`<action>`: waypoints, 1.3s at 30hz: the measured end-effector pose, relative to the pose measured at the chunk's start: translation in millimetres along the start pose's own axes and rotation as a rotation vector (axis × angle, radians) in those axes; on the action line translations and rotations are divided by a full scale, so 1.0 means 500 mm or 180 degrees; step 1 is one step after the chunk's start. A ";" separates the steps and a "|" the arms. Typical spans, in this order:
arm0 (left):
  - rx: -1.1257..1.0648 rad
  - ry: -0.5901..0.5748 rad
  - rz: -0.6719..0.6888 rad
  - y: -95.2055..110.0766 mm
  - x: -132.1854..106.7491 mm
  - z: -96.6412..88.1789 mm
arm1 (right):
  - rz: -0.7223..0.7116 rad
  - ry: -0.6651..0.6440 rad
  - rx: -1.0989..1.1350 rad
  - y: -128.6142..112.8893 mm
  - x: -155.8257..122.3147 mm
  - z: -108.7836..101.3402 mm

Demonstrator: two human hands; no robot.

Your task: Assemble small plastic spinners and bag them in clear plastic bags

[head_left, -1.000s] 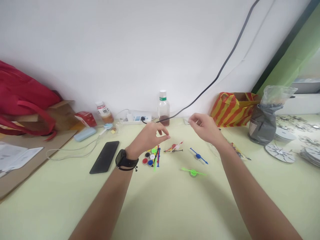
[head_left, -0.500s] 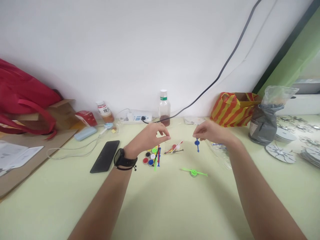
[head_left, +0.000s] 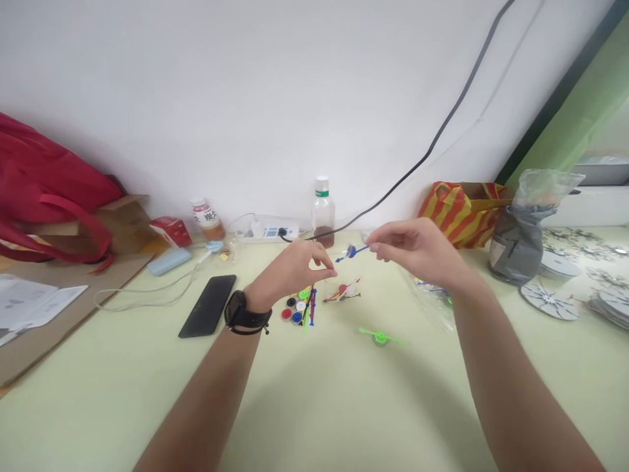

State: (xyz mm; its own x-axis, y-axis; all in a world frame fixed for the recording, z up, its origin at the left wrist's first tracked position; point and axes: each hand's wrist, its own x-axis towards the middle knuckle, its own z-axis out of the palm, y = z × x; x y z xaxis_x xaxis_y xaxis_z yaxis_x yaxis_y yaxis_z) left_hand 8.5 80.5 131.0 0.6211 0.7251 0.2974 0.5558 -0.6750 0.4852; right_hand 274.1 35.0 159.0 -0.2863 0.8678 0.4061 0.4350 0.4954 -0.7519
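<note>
Head view: Red-and-white arrow spinners lay bunched on the tabletop; every hour below was read from them, with 12 toward the wall.
Blue arrow spinner: It was held up in the air at 12 o'clock, its free end slanting down toward 8.
Right hand: At 2 o'clock, its grip was narrow, thumb and forefinger pinching the blue arrow spinner by one end.
Left hand: At 10 o'clock, its grip was narrow too, fingertips close together near the spinner's free end; I cannot tell whether they held something small. A black smartwatch circled the wrist.
Green arrow spinner: It lay at 5 o'clock.
Coloured discs: They lay grouped between 8 and 9, thin arrow strips just beside them.
Clear plastic bag: It lay at 3 o'clock.
Black phone: It lay at 9 o'clock.
Green-banded bottle: It stood between 11 and 12.
</note>
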 end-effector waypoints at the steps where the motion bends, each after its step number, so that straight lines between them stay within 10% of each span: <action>1: 0.0002 0.0005 0.0007 0.001 0.000 0.000 | -0.0037 -0.0072 -0.0130 0.005 0.004 0.012; 18: 0.0019 -0.0002 0.0144 0.002 0.000 -0.002 | 0.0581 -0.0467 -0.1180 0.040 0.035 0.139; 39: 0.0298 0.0221 -0.0111 -0.010 -0.001 -0.007 | 0.0123 -0.0928 -0.1009 0.036 0.017 0.054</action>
State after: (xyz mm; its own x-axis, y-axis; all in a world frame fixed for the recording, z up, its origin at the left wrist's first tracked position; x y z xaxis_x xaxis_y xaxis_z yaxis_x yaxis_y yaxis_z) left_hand 3.4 83.9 131.3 0.5625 0.7539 0.3394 0.6276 -0.6566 0.4183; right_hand 256.6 50.0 134.9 -0.4739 0.8614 0.1828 0.6780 0.4894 -0.5484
